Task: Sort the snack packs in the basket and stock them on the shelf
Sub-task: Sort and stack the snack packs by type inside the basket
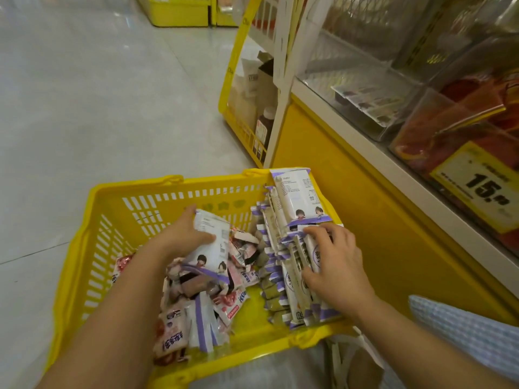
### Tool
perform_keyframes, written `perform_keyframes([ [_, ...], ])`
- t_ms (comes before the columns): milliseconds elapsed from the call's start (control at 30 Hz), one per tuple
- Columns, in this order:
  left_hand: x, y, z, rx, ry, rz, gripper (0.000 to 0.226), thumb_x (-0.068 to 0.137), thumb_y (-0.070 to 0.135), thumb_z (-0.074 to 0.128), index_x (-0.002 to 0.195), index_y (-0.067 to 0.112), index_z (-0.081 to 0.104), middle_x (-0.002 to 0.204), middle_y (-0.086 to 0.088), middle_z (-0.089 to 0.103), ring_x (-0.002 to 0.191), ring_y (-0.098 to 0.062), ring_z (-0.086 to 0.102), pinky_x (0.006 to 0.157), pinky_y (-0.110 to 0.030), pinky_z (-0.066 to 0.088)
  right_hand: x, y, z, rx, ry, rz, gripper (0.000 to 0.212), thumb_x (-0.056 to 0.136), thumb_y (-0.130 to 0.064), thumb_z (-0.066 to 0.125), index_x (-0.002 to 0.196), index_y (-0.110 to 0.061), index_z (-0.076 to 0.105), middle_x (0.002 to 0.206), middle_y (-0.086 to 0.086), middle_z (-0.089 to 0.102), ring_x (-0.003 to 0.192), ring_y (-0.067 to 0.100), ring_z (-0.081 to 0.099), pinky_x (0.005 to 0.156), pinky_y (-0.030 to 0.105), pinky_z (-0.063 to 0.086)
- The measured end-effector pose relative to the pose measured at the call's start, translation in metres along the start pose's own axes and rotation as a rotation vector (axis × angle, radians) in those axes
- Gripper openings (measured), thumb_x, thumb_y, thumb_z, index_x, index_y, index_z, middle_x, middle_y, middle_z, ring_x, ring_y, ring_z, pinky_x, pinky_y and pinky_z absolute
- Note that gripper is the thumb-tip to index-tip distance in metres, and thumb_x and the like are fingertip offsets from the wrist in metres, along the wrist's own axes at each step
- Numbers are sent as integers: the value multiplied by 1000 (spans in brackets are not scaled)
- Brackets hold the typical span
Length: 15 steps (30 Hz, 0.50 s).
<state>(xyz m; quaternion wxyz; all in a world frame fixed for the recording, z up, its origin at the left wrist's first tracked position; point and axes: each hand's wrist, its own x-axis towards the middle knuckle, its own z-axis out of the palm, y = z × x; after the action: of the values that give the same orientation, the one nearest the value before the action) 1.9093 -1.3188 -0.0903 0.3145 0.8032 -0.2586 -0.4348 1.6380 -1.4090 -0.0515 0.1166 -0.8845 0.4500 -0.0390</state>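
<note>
Snack packs fill the yellow basket [112, 217] on the floor [84, 94] in front of you. Along its right side, white-and-purple packs [280, 265] stand on edge in a tidy row, one tall pack [295, 197] rising above the basket's far rim. Toward the left and middle lies a loose heap of pink-and-white packs [230, 301], mixed with a few purple-striped ones, overlapping at all angles.

Your left hand [185, 234] has its fingers clamped on a white pack with a purple band [213, 248], held above the heap, its printed back facing you. Your right hand [334, 262] lies flat on top of the sorted row, fingers spread apart and pressing on the pack edges, not closed around any one.

Just right of the basket stands the yellow base of the shelf [351, 192], with clear bins [365, 88] above it holding red-orange goods, and a yellow price tag [483, 186] on the front edge. A blue checked sleeve [463, 332] shows at lower right.
</note>
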Motion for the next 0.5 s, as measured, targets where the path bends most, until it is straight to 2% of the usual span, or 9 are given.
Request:
perform_keyframes([
  [100, -17, 43, -3, -193, -56, 112, 86, 88, 19, 68, 152, 33, 12, 137, -9, 52, 91, -24, 68, 69, -38, 58, -1, 0, -2, 71, 19, 3, 59, 80, -43, 63, 133, -36, 38, 138, -7, 34, 131, 15, 23, 109, 37, 26],
  [167, -18, 73, 13, -344, -52, 176, 83, 89, 21, 67, 151, 37, 15, 140, -6, 51, 93, -22, 69, 75, -39, 58, -4, 5, -7, 153, 89, 36, 55, 82, -45, 62, 132, -32, 43, 135, -8, 40, 128, 13, 29, 108, 35, 28],
  [233, -15, 101, 38, -441, -15, 236, 82, 90, 21, 66, 151, 37, 14, 145, -4, 48, 100, -21, 66, 82, -40, 57, -6, 12, -13, 239, 182, 67, 46, 87, -40, 61, 129, -30, 47, 129, -9, 46, 125, 12, 34, 106, 37, 32],
  [333, -7, 129, 79, -449, 73, 329, 82, 92, 17, 63, 153, 30, 9, 149, -3, 43, 105, -16, 61, 76, -24, 52, -7, 18, -18, 304, 272, 73, 36, 91, -32, 56, 126, -26, 51, 119, -14, 46, 120, 12, 39, 102, 36, 35],
  [400, -1, 136, 97, -421, 90, 347, 82, 93, 18, 61, 154, 28, 7, 150, -3, 41, 107, -14, 58, 76, -24, 50, -7, 19, -18, 318, 281, 67, 36, 92, -30, 56, 128, -25, 51, 120, -12, 47, 119, 12, 40, 101, 34, 35],
  [500, 7, 135, 109, -238, 111, 362, 81, 93, 23, 61, 154, 26, 8, 151, -8, 37, 128, -21, 47, 100, -35, 45, -7, 18, -17, 301, 242, 40, 43, 92, -32, 56, 135, -26, 47, 132, -6, 47, 125, 11, 35, 106, 35, 32],
])
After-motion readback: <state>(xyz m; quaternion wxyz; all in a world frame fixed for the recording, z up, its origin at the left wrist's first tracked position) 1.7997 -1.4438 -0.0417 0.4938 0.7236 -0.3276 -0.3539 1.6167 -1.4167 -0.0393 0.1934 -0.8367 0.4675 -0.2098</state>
